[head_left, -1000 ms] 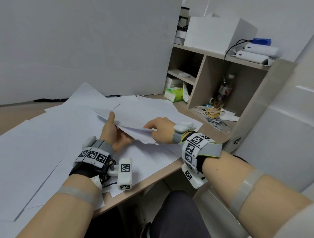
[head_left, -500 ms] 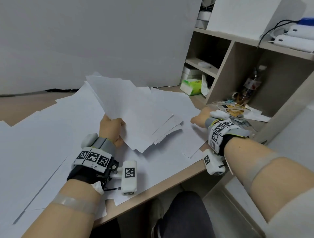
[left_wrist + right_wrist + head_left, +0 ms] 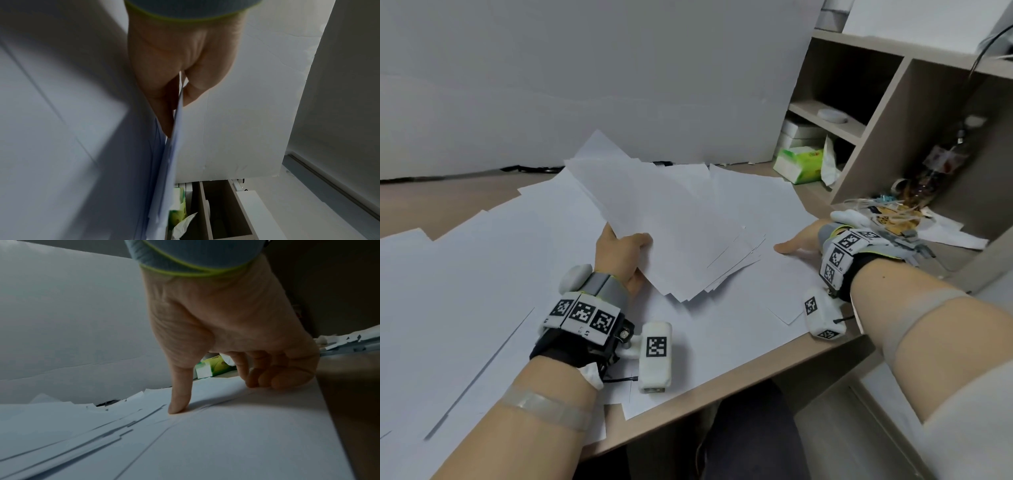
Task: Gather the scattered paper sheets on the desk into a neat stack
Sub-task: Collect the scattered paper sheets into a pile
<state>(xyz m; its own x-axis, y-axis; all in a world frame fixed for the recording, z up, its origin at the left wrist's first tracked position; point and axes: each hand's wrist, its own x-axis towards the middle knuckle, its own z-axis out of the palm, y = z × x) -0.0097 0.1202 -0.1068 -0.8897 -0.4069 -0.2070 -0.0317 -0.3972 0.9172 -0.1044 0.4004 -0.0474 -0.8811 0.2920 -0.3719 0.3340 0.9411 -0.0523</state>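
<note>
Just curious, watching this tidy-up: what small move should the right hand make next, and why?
Probably slide the loose white sheet under the right hand toward the fanned bundle of white paper that the left hand grips; its fingertips already press that sheet on the desk.

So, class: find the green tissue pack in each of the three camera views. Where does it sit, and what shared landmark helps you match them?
Head view: green tissue pack, upper right, at the shelf unit's foot.
Left wrist view: bottom centre, just right of the held sheets.
Right wrist view: centre, seen between the right hand's thumb and fingers.
Shared landmark: the white backboard.
</note>
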